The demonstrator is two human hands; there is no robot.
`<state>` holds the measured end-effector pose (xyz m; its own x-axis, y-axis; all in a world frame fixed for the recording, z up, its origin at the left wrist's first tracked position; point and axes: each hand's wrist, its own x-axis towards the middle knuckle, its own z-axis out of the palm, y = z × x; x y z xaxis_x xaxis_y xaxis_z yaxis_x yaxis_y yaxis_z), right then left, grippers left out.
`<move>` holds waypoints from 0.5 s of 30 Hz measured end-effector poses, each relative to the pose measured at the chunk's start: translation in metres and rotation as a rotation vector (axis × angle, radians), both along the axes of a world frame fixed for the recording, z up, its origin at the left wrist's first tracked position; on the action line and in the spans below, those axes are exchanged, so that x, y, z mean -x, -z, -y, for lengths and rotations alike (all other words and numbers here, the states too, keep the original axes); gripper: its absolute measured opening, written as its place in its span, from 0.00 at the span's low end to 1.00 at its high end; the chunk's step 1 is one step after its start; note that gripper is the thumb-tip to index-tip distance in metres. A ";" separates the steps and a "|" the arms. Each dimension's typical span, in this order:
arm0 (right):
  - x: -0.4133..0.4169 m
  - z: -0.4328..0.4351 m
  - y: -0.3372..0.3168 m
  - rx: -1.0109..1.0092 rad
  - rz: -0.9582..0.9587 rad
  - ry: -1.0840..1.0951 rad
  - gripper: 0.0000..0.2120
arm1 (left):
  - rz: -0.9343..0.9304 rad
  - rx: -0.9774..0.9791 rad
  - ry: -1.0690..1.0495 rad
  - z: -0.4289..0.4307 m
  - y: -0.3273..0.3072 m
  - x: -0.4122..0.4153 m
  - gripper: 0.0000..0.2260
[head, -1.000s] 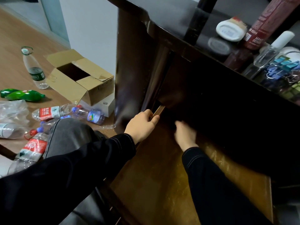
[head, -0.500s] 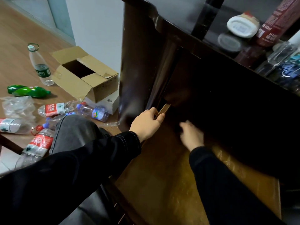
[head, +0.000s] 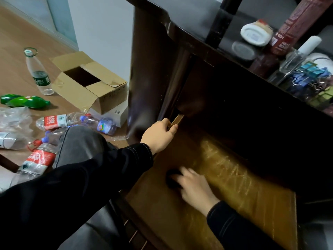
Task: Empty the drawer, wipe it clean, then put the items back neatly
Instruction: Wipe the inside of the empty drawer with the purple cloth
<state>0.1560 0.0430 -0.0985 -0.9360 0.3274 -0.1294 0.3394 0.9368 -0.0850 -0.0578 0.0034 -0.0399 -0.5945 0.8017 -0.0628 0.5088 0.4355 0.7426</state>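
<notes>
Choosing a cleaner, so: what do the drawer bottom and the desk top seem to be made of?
Drawer bottom: probably wood or veneered board, amber-brown, with a sheen and pale scratch streaks. Desk top: likely dark lacquered wood, glossy enough to mirror the white jar on it.
</notes>
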 end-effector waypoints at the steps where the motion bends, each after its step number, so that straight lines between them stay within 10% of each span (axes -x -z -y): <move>1: 0.008 -0.012 0.000 -0.026 -0.011 0.062 0.30 | -0.004 0.000 -0.002 0.000 0.000 0.000 0.16; 7: 0.063 -0.096 -0.005 -0.143 0.001 0.438 0.22 | -0.028 -0.001 -0.007 -0.002 0.002 0.002 0.16; 15: 0.020 -0.001 -0.006 -0.024 0.045 0.153 0.29 | -0.004 0.005 -0.006 0.001 -0.005 -0.002 0.16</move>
<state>0.1356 0.0442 -0.0926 -0.8684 0.4692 -0.1606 0.4814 0.8754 -0.0451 -0.0563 0.0028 -0.0352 -0.5998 0.7976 -0.0643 0.5087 0.4421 0.7388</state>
